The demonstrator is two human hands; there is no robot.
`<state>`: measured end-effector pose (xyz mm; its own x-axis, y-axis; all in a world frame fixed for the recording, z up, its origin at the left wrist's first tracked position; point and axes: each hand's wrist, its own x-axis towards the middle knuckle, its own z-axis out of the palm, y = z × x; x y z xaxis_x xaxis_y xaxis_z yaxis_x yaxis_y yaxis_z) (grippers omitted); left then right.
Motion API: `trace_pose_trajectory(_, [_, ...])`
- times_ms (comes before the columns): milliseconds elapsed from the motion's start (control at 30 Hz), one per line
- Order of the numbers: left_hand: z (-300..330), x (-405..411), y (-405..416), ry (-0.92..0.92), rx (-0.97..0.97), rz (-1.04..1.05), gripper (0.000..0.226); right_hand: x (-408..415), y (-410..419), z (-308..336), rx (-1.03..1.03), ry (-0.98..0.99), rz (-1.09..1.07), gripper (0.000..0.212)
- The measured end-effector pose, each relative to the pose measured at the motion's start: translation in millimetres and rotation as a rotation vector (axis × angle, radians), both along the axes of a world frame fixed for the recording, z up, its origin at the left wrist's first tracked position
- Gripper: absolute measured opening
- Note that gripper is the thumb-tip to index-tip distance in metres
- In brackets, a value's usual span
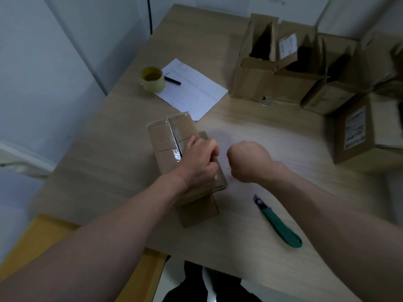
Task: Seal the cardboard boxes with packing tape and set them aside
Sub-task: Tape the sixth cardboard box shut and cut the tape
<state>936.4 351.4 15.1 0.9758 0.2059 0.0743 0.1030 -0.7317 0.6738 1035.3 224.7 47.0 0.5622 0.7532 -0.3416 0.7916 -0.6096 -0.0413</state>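
A small cardboard box [165,140] lies on the wooden table [283,192] in front of me, its top flaps closed with clear tape along the seam. My left hand [200,162] grips the box's right edge, fingers curled over it. My right hand [248,161] hovers just to the right of the box, curled into a fist with its back toward me; whether it holds anything is hidden. A roll of packing tape [152,79] stands at the far left of the table, out of reach of both hands.
A green utility knife [281,223] lies near my right forearm. A sheet of paper [194,90] with a black pen [172,80] lies behind the box. Several open cardboard boxes [272,68] crowd the back right, with a labelled one [362,131] at the right edge.
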Motion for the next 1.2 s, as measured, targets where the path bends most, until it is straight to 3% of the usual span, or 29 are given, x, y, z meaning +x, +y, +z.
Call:
trace_pose_trajectory(133, [-2, -4, 3, -0.036, 0.025, -0.03, 0.016, 18, -25, -6, -0.055, -0.032, -0.147, 0.008])
trace_pose_trajectory(467, [-2, 1, -1, -0.095, 0.056, -0.08, 0.017, 10, -137, -57, -0.048, 0.024, -0.538, 0.011])
trace_pose_trajectory(633, [1, 8, -15, -0.086, 0.041, -0.191, 0.018, 7, -179, -70, 0.054, -0.03, -0.624, 0.008])
trace_pose_trajectory(733, [1, 7, -22, -0.055, -0.028, -0.192, 0.016, 6, -198, -82, 0.108, 0.012, -0.662, 0.014])
trace_pose_trajectory(867, [8, 4, -34, 0.045, -0.205, -0.115, 0.012, 1, -209, -93, 0.031, 0.044, -0.698, 0.041])
trace_pose_trajectory(967, [26, 1, -37, 0.045, -0.379, -0.004, 0.009, -3, -215, -97, 0.051, 0.032, -0.663, 0.041])
trace_pose_trajectory(1000, [29, -4, -36, -0.019, -0.285, 0.035, 0.011, -2, -217, -97, 0.063, 0.036, -0.641, 0.038])
trace_pose_trajectory(1100, [23, -36, -28, -0.24, 0.267, 0.138, 0.035, 2, -219, -91, -0.018, -0.025, -0.504, 0.044])
trace_pose_trajectory(1200, [1, -73, -31, 0.077, 0.445, 0.166, 0.08, -2, -211, -79, 0.012, -0.175, -0.368, 0.068])
